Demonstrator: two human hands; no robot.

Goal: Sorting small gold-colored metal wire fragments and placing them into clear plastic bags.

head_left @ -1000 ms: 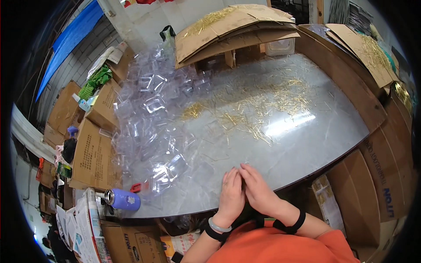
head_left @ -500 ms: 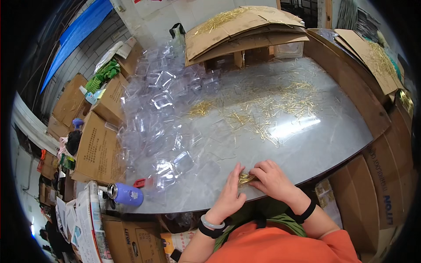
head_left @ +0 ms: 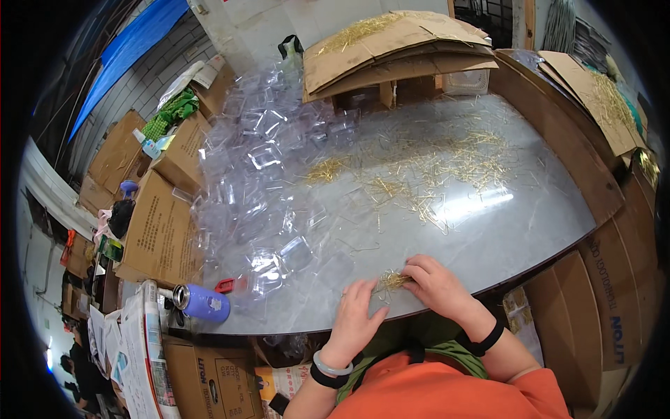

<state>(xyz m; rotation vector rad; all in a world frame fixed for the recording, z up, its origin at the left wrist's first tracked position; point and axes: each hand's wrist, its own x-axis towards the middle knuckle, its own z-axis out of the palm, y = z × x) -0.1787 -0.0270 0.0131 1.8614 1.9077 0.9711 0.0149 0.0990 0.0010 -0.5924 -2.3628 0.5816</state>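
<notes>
Across from me, the right hand (head_left: 438, 288) keeps its grip pinched on a bunch of gold wire hooks (head_left: 391, 281) by the worktop's (head_left: 537, 227) near edge; the left hand's (head_left: 354, 321) grip is spread beside it.

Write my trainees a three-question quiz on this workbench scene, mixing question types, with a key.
1. What does the person's right hand grip?
2. True or false: the purple bottle is to the right of both hands.
3. Fill the gap: most of the loose gold wires lie to the ____ of the clear plastic containers.

Key:
1. A bundle of gold wires.
2. False; the purple bottle is to their left.
3. Right.
</notes>
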